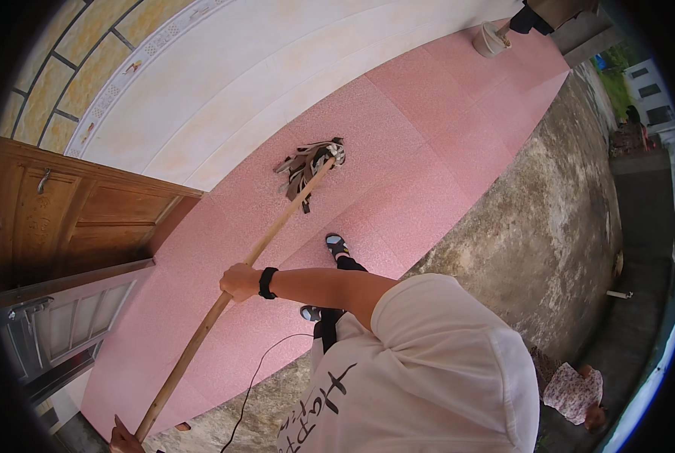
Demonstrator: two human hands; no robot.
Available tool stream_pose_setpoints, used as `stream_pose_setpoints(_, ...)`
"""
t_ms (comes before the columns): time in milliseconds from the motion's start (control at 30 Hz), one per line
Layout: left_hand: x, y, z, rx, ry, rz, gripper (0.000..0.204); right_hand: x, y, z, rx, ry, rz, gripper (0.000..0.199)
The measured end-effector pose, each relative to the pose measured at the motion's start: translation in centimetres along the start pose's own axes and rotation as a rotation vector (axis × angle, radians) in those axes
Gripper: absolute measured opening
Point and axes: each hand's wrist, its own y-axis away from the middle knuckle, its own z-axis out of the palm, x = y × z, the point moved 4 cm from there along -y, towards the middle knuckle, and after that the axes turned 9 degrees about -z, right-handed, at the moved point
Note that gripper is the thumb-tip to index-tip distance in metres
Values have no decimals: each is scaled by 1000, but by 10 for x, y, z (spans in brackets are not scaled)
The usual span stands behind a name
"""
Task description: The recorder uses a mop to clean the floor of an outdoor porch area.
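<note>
I hold a mop with a long wooden handle [277,226] that slants from the lower left up to its ragged grey strip head [307,167], which rests on the pink tiled floor [420,136]. My right hand [239,281], with a black band on the wrist, is closed around the middle of the handle. At the bottom edge my left hand [123,438] grips the handle's near end and is partly cut off. My feet in sandals [336,243] stand on the tiles just right of the handle.
A cream tiled wall [262,68] runs along the floor's far side. Brown wooden doors [73,219] and a grey metal panel [58,325] stand at left. A white bucket [491,39] stands far off. Rough concrete [556,226] lies right, where a person in floral clothing [575,389] crouches.
</note>
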Motion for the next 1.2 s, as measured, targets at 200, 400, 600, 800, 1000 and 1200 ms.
stream_pose_setpoints(200, 182, -66, 82, -46, 424, 103, 44, 162, 111, -88, 37, 264, 339, 13)
stream_pose_setpoints(400, 337, -65, 67, -86, 660, 392, 37, 245, 258, -152, 57, 394, 603, 11)
stream_pose_setpoints(600, 312, -47, 50, -94, 664, 460, 37, 213, 282, -129, 145, 403, 574, 12)
stream_pose_setpoints(800, 166, 1, 41, -60, 520, 399, 38, 153, 219, -48, 88, 348, 492, 13)
stream_pose_setpoints(1000, -24, 90, 38, -126, 268, 217, 38, 35, 89, 75, 5, 230, 250, 12)
stream_pose_setpoints(1200, -162, 180, -51, -129, 13, -106, 34, -131, -10, 190, -185, -5, -145, 7)
